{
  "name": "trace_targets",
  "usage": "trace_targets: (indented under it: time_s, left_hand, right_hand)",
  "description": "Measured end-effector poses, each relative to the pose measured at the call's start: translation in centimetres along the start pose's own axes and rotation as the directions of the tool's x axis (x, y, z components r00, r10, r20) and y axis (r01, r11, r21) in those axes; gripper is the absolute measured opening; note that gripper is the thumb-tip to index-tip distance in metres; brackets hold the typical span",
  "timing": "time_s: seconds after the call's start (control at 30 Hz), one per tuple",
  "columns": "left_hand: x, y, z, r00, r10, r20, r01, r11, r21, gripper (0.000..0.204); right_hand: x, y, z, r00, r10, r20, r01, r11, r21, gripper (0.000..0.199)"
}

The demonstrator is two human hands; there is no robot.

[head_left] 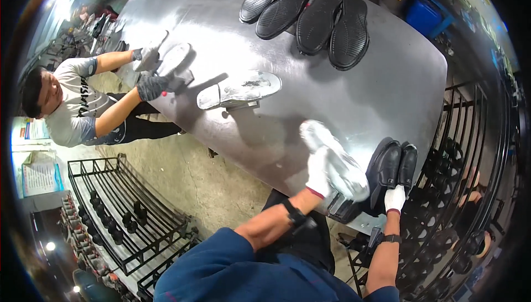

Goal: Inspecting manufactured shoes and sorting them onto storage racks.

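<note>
1. The left hand (pixel 319 173), in a white glove, was closed around a pale, blurred shoe-shaped form (pixel 334 161) just right of centre in the lower half of the frame, at the near edge of the steel table (pixel 359 97).
2. The right hand (pixel 394 198), also white-gloved, rested at the table's edge in the lower right, its fingers curled against the back of a pair of black shoes (pixel 395 166); whether it actually gripped them could not be told.
3. The black pair stood side by side just right of the pale form, touching or nearly so.
4. Four black soles (pixel 310 17) lay tread-up in a row at the top centre, well apart from both hands.
5. A metal shoe-shaped last (pixel 240 89) sat on a stand at the middle of the table.
6. In the upper left a co-worker's dark-gloved hand (pixel 150 86) worked at another pale form (pixel 174 58) on the far edge.
7. A black wire rack (pixel 124 213) in the lower left held rows of dark rounded pieces on its shelves.
8. A second black rack (pixel 470 152) along the right side held dark shoes, mostly too shadowed to make out.
</note>
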State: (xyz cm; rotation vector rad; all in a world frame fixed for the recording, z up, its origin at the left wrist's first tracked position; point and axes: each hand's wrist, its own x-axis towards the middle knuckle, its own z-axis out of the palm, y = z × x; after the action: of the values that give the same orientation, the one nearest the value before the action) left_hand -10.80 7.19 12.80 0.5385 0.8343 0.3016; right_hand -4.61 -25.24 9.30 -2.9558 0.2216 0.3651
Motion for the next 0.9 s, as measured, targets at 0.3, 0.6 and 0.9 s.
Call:
trace_targets:
  time_s: [0.3, 0.6, 0.9]
  left_hand:
    - [7.7, 18.6, -3.4, 0.895, 0.336, -0.295, -0.363, 0.931, -0.04, 0.078]
    - [8.6, 18.3, -0.9, 0.97, 0.211, -0.116, -0.187, 0.964, 0.189, 0.088]
    - [7.7, 10.4, 10.1, 0.97, 0.047, 0.239, -0.121, 0.944, 0.306, 0.088]
  right_hand:
    - [-0.8, -2.1, -3.8, 0.997, -0.075, 0.014, 0.072, 0.982, 0.172, 0.038]
    - [-0.9, -1.6, -7.3, 0.994, 0.032, -0.102, 0.008, 0.932, 0.362, 0.025]
    - [9.1, 16.1, -34.6, 0.692, 0.432, -0.579, -0.199, 0.884, 0.422, 0.036]
